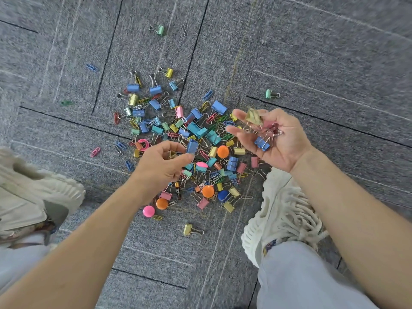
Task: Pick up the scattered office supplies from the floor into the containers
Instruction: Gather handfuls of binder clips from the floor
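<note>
A heap of binder clips (200, 132), paper clips (215, 176) and round discs (223, 151), in many colours, fills the frame's centre. The left hand (160, 168) pinches one blue binder clip (192, 146). A gold clip (253, 117) and a blue clip (263, 142) lie in the right hand (281, 141). One green clip (160, 30) lies apart at upper centre.

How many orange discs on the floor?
3: upper orange disc mid-pile, middle orange disc below it, lowest orange disc beside pink disc; others may be hidden.
</note>
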